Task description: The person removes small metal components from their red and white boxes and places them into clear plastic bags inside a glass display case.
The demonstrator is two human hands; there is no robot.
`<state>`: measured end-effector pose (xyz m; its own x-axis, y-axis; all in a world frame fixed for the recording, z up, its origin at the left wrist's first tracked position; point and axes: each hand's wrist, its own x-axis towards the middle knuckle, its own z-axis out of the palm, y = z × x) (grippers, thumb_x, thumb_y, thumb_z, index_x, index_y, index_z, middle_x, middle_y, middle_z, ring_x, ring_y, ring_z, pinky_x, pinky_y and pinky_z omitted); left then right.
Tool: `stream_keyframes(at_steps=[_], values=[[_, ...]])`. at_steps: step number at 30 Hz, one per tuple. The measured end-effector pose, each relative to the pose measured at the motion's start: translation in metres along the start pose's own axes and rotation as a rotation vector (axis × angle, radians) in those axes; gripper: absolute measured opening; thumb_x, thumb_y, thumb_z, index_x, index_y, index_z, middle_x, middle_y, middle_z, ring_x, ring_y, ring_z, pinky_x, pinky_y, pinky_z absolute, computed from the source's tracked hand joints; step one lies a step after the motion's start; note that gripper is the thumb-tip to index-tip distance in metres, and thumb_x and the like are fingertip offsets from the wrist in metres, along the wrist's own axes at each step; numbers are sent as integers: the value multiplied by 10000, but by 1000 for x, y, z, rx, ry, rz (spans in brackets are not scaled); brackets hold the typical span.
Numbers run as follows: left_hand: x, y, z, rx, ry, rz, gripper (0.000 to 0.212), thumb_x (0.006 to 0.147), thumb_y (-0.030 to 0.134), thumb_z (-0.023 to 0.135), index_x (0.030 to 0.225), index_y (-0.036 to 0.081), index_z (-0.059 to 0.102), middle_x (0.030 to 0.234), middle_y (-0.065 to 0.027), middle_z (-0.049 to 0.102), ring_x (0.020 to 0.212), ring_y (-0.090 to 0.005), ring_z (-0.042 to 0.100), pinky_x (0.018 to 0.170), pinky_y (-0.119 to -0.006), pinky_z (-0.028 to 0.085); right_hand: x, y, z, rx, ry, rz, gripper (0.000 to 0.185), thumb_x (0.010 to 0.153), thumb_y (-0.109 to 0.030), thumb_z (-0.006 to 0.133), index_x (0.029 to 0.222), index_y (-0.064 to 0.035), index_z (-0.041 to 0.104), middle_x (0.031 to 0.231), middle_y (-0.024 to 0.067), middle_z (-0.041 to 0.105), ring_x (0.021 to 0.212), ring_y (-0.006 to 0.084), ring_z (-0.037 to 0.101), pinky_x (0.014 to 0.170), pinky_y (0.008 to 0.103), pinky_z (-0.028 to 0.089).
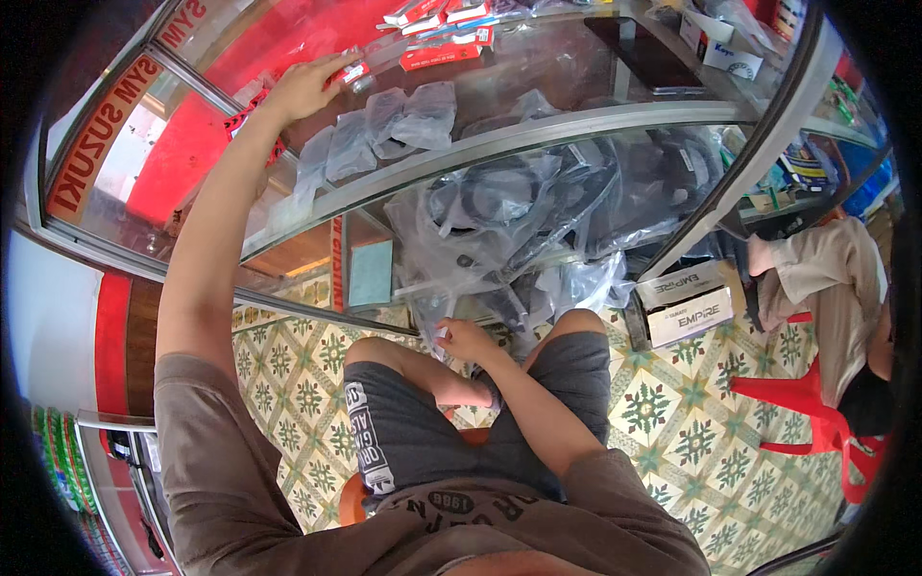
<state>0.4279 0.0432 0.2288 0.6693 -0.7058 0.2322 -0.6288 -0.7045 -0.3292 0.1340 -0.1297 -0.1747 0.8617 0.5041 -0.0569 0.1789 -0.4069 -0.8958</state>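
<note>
My left hand reaches over the metal frame of a glass display case, its fingers around a small clear packet with a red-and-white label on the upper glass shelf. Just below it lie several clear plastic bags in a row; their contents are hard to make out. Above my knees, my right hand pinches a small whitish piece. Whether that piece belongs to the clear plastic hanging behind it cannot be told. Larger bagged dark parts fill the lower shelf.
Red-and-white cartons and a black smartphone occupy the upper shelf. Beside the case's right end stand EMPIRE cardboard boxes. Another person's trousered leg is near a red plastic stool on the patterned tile floor.
</note>
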Motion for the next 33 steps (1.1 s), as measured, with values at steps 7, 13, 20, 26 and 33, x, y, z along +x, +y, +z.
stream_keyframes(at_steps=[7, 13, 20, 26, 33], values=[[12, -14, 4, -123, -252, -335, 483, 899, 215, 512, 1368, 227, 399, 1122, -205, 590, 992, -360, 588, 865, -435, 461, 2, -2, 0, 48, 14, -3, 360, 814, -283, 633, 1093, -59, 599, 826, 132, 675, 780, 298, 650, 707, 409, 500], [38, 35, -10, -115, 77, -130, 504, 870, 340, 559, 1324, 148, 455, 1136, -185, 602, 1035, -343, 581, 882, -422, 456, 2, -3, -6, 31, 14, 46, 357, 807, -276, 639, 1097, -70, 602, 821, 126, 677, 769, 298, 651, 710, 414, 503], [74, 89, -1, -361, 82, -129, 621, 796, 516, 638, 1167, 19, 586, 1083, -181, 624, 1032, -282, 598, 876, -387, 459, 0, -2, -6, 17, -20, 66, 371, 801, -294, 646, 1100, -80, 600, 861, 144, 672, 818, 315, 643, 730, 427, 500], [46, 119, -57, -244, 163, -83, 594, 724, 411, 745, 1146, 24, 586, 1121, -168, 586, 1032, -277, 580, 861, -370, 460, -6, 12, -4, 50, 18, 40, 391, 794, -312, 646, 1120, -102, 600, 935, 178, 660, 890, 354, 624, 788, 452, 487], [-67, 175, -124, -308, 382, -142, 586, 701, 207, 764, 1208, 46, 517, 1126, -138, 577, 1075, -290, 561, 907, -375, 440, -4, 31, -7, -5, 0, 89, 391, 818, -313, 633, 1147, -106, 599, 988, 181, 660, 929, 344, 628, 815, 436, 487]])
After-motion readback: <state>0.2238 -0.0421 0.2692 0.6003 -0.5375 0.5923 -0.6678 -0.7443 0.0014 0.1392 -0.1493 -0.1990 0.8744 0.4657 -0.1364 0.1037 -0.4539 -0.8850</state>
